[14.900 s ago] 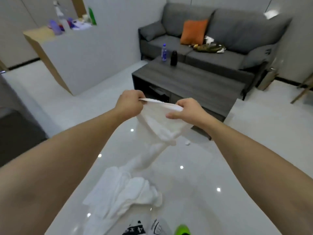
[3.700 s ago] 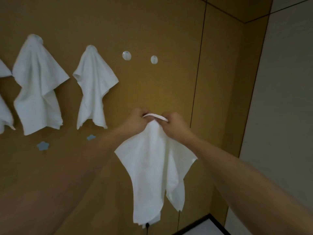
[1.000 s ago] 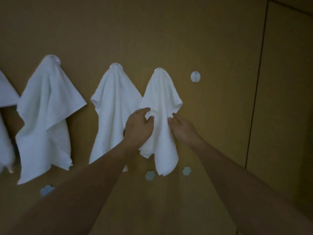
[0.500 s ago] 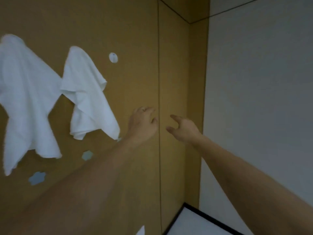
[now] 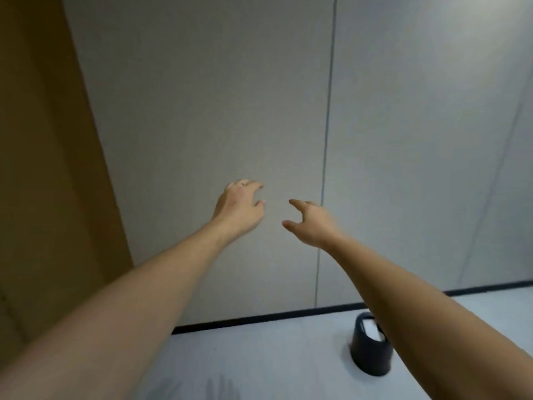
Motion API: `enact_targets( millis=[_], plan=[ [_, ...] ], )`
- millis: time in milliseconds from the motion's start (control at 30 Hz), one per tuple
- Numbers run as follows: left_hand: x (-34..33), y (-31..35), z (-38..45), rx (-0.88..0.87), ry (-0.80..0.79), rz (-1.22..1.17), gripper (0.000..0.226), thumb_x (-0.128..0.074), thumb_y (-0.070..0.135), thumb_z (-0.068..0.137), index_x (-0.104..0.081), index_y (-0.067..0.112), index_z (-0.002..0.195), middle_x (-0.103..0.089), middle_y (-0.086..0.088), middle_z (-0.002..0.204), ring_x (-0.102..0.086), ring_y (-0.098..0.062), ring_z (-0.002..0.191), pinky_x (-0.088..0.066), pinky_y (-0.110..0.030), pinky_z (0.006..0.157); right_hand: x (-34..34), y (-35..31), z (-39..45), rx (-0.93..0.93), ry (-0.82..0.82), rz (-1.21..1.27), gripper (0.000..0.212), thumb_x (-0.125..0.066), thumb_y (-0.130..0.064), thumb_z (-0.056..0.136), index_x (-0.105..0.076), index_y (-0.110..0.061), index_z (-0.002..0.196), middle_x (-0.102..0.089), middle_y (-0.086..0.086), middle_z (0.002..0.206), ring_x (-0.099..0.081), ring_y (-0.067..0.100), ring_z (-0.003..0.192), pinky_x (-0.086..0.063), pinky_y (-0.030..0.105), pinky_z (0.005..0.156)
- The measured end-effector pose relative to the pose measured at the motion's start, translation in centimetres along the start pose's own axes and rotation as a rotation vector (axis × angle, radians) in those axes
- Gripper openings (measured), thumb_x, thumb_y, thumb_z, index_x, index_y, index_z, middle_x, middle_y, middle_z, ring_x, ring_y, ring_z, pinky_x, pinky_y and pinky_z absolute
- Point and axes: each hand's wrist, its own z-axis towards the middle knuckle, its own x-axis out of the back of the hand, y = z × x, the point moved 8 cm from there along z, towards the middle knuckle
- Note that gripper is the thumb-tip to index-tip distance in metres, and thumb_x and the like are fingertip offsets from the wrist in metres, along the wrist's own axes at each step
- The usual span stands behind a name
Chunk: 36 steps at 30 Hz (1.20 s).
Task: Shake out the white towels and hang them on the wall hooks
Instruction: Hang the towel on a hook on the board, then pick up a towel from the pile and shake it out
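I'm seeing left hand [image 5: 239,209] and right hand [image 5: 313,223] reaching toward grey wall [image 5: 202,111], fingers released, grasping nothing; black bin [image 5: 370,353] sitting on floor

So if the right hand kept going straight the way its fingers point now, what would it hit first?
Probably the grey wall panel. The right hand is empty, its fingers pointing up and left, with nothing visible between them and the panel. Depth is unclear.

Bin [image 5: 370,346] on floor [image 5: 274,356], right, near wall [image 5: 202,125].
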Motion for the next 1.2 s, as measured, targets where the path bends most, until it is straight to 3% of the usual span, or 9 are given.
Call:
enact_targets(
  millis=[267,467,633,800,1033,1200],
  plan=[
    [-22.4,25.0,2.7,-0.229,-0.317,-0.217,0.05,-0.057,0.036,0.092,-0.05,0.025,0.14,-0.05,-0.004,0.143,-0.043,-0.025,0.132,-0.036,-0.038,0.111,8.1,29.6,-8.2,-0.379,0.001,-0.07,0.07,-0.059,-0.05,0.091,-0.032,-0.027,0.152,-0.043,0.009,0.15,-0.046,0.03,0.133,-0.042,0.046,0.108],
    [-36.4,40.7,1.2,-0.427,-0.594,-0.313,0.054,-0.058,0.036,0.093,-0.045,0.026,0.144,-0.045,-0.004,0.147,-0.041,-0.025,0.135,-0.036,-0.041,0.111,11.7,46.9,-15.8,-0.703,0.036,-0.081,0.07,-0.061,-0.049,0.09,-0.034,-0.027,0.151,-0.042,0.007,0.151,-0.043,0.029,0.135,-0.043,0.046,0.107],
    [-47.0,51.4,0.9,-0.57,-0.711,-0.39,0.054,-0.057,0.037,0.093,-0.043,0.029,0.145,-0.044,-0.002,0.147,-0.042,-0.025,0.133,-0.039,-0.039,0.105,13.3,59.2,-21.1,-0.935,0.074,-0.068,0.069,-0.061,-0.047,0.089,-0.035,-0.027,0.15,-0.043,0.005,0.15,-0.042,0.028,0.135,-0.043,0.043,0.106],
    [-57.1,59.1,0.5,-0.689,-0.899,-0.429,0.056,-0.056,0.038,0.094,-0.04,0.027,0.147,-0.037,-0.003,0.151,-0.038,-0.025,0.137,-0.037,-0.04,0.109,13.0,69.0,-25.5,-1.192,0.073,0.0,0.068,-0.063,-0.043,0.09,-0.037,-0.023,0.15,-0.045,0.006,0.149,-0.044,0.028,0.134,-0.041,0.041,0.107],
    [-68.4,67.9,0.3,-0.847,-1.101,-0.353,0.057,-0.056,0.038,0.094,-0.041,0.023,0.147,-0.038,-0.008,0.15,-0.039,-0.028,0.135,-0.037,-0.04,0.107,11.5,77.7,-31.3,-1.487,0.149,0.127,0.065,-0.064,-0.04,0.091,-0.041,-0.02,0.148,-0.05,0.005,0.145,-0.047,0.025,0.131,-0.041,0.033,0.099],
    [-74.3,74.8,-3.0,-0.948,-1.223,-0.321,0.057,-0.057,0.039,0.093,-0.042,0.023,0.146,-0.04,-0.007,0.148,-0.039,-0.027,0.135,-0.037,-0.039,0.108,9.9,83.2,-35.7,-1.642,0.168,0.236,0.065,-0.064,-0.04,0.09,-0.043,-0.017,0.148,-0.048,0.006,0.148,-0.045,0.025,0.134,-0.041,0.035,0.107]
  ],
)
